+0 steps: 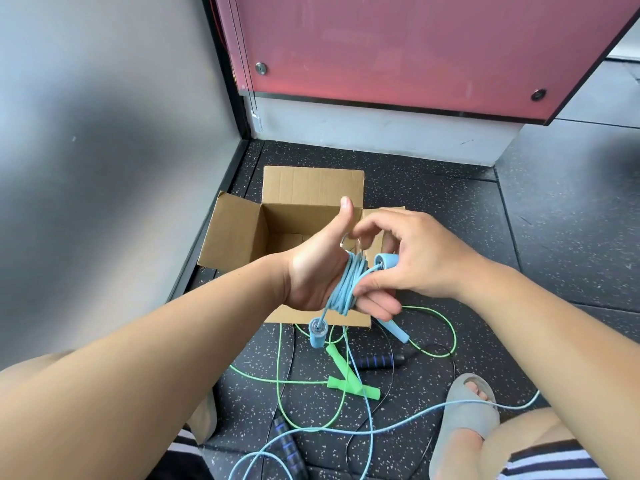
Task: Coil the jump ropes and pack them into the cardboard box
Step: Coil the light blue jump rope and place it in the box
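Note:
A light blue jump rope (348, 285) is wound in several turns around my left hand (320, 268), whose thumb points up and whose fingers lie straight under the coil. One blue handle (318, 332) dangles below that hand. My right hand (412, 256) grips the rope's other blue handle (386, 262) beside the coil. Both hands hover over the near edge of the open cardboard box (239, 230), which looks empty inside.
On the speckled black floor lie a green jump rope (341, 379), a black rope with dark blue-striped handles (379, 361) and another light blue rope (393, 332), tangled. A foot in a grey slipper (467, 415) is at lower right. Grey wall left, red panel behind.

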